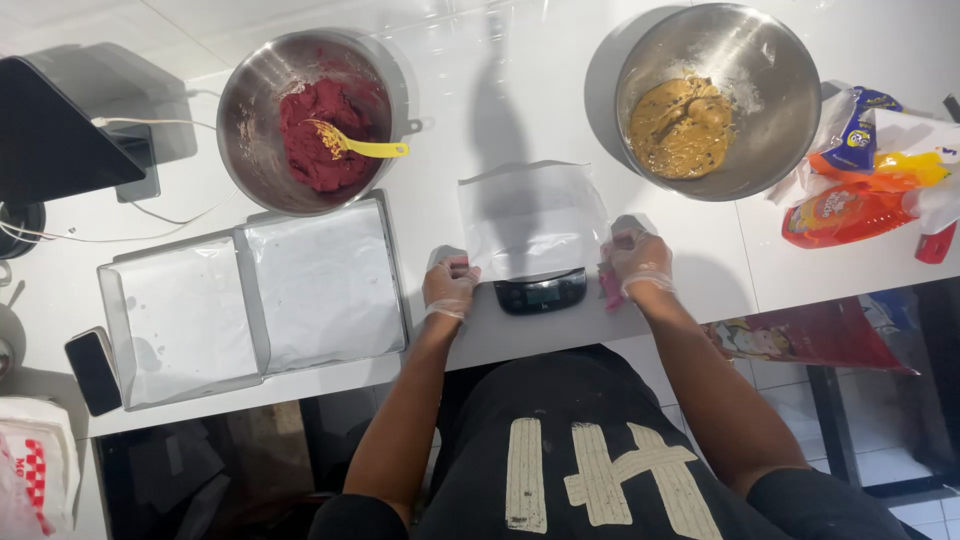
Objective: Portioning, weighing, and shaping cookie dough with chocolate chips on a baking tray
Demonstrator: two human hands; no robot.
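A small black kitchen scale (541, 291) sits at the counter's front edge, covered by a sheet of white paper (532, 217). My left hand (449, 285), in a clear plastic glove, rests in a loose fist on the counter just left of the scale. My right hand (637, 260), also gloved, is curled at the paper's right edge beside the scale, with something pink (610, 288) under it. A steel bowl of red dough (310, 120) with a yellow spatula (362, 147) stands at the back left. A steel bowl of tan dough with dark chips (718, 98) stands at the back right.
A paper-lined baking tray (255, 297) lies left of the scale. A phone (93, 369) sits at its left corner. A black tablet stand (55, 125) with cables is at the far left. Colourful snack bags (865, 180) lie at the right edge.
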